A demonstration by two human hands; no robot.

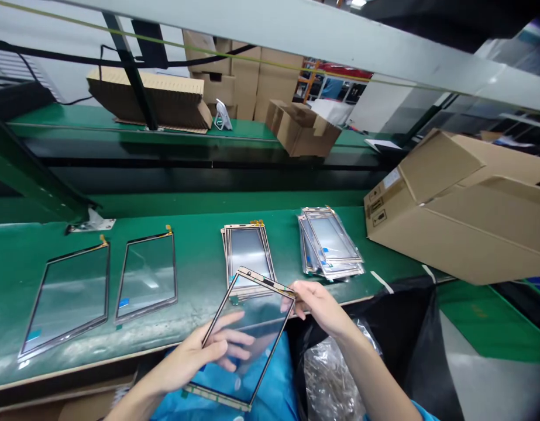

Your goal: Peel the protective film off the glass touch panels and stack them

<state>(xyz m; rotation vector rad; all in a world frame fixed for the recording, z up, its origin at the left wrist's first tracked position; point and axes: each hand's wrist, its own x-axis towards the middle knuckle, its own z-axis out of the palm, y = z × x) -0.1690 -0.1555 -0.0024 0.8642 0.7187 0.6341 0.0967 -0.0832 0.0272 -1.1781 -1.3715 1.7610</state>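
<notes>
Hands are both on one thin glass panel (247, 336), held tilted in the air just in front of the near edge of the green counter (199, 257), so it isn't resting on anything. The left hand (195, 356) grips it along the left edge, thumb on the front, and you can see the fingers through the glass behind it. The right hand (316, 304) pinches the top right corner between its fingertips. So both are clamped on the same sheet, one at each side. The panel has a dark border and a pale strip along its top edge. Right behind it on the counter sits a neat stack of panels (248, 251), and a bit further right a messier stack (329, 242), fanned out. Off to the left two single panels lie flat side by side, the far-left one (68, 304) and its neighbour (147, 278), close but not touching. A big cardboard box (463, 204) sits tipped at the counter's right end. Below the right arm there's a black bag (410, 333) with crumpled clear plastic (335, 374) in it, and blue cloth (274, 386) under the panel. Smaller open box (302, 128) on the belt behind.
</notes>
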